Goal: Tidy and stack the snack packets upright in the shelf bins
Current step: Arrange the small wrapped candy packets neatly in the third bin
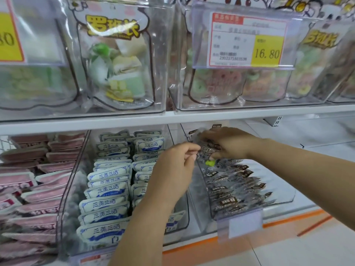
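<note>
Both my hands reach under the upper shelf into the right clear bin (284,198) on the lower shelf. My left hand (176,166) pinches the left edge of a clear packet with dark lettering (206,148). My right hand (228,143) grips the same packet from above, fingers curled over its top. Below it, several dark-labelled clear packets (236,187) stand in a leaning row inside the bin. A small yellow-green patch shows just under the held packet.
A middle bin (76,169) holds two rows of white-and-blue packets (107,191). Pink packets (38,181) fill the left bin. The upper shelf edge (172,118) sits just above my hands, carrying clear bins of candy bags and a price tag (247,39). An orange-trimmed floor lies below right.
</note>
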